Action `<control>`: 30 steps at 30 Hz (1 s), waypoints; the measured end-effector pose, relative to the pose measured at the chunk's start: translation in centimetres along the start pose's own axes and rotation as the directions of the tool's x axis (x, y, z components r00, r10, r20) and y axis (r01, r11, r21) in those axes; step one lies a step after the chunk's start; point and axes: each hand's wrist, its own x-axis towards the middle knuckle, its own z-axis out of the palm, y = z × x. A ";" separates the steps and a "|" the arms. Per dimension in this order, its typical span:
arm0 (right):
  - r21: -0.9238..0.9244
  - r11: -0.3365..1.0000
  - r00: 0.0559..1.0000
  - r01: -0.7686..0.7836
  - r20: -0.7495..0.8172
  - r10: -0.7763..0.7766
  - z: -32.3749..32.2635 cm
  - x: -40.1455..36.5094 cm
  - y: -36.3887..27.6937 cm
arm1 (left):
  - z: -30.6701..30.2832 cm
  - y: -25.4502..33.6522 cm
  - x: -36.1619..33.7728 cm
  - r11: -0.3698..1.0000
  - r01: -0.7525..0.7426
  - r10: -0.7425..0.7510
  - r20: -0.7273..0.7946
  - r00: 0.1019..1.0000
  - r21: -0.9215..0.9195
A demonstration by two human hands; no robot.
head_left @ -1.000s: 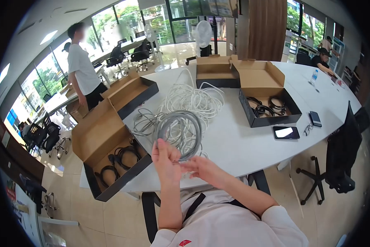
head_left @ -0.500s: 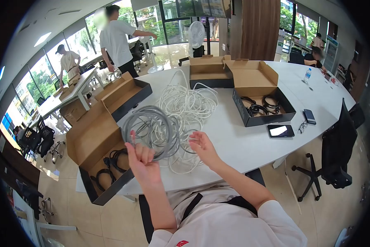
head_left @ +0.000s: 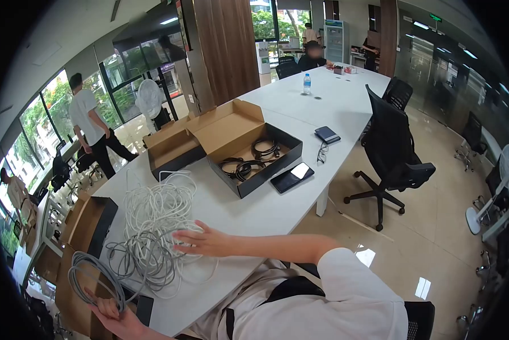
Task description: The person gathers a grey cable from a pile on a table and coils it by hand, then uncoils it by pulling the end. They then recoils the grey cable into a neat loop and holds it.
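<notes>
My left hand (head_left: pixel 117 317) grips a coil of grey cable (head_left: pixel 120 292), holding it up at the lower left, over an open box (head_left: pixel 67 310). The coil and hand hide much of that box. On the white table lies a tangled heap of white cable (head_left: pixel 158 207), with looser grey cable loops (head_left: pixel 147 260) along its near side. My right hand (head_left: pixel 200 240) reaches over the heap's right side, its fingers stretched and apart with nothing in them.
An open box (head_left: pixel 285 148) of coiled black cables stands mid-table, with another box (head_left: pixel 169 153) behind it and one (head_left: pixel 101 224) on the left. Nearby are a phone (head_left: pixel 292 178), glasses (head_left: pixel 321 154), a dark wallet-like item (head_left: pixel 327 135), a bottle (head_left: pixel 306 84) and a chair (head_left: pixel 390 158).
My view has swung to the right. My left hand has carried the grey coil leftward, away from the heap. The fingers of my right hand, curled before, are now stretched out over the cables.
</notes>
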 end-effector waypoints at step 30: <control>0.666 -0.367 0.707 -0.650 0.707 0.032 0.4 6.5 -3.4 | 0.1 -2.1 -0.8 0.903 0.167 -0.198 -0.040 0.979 -0.395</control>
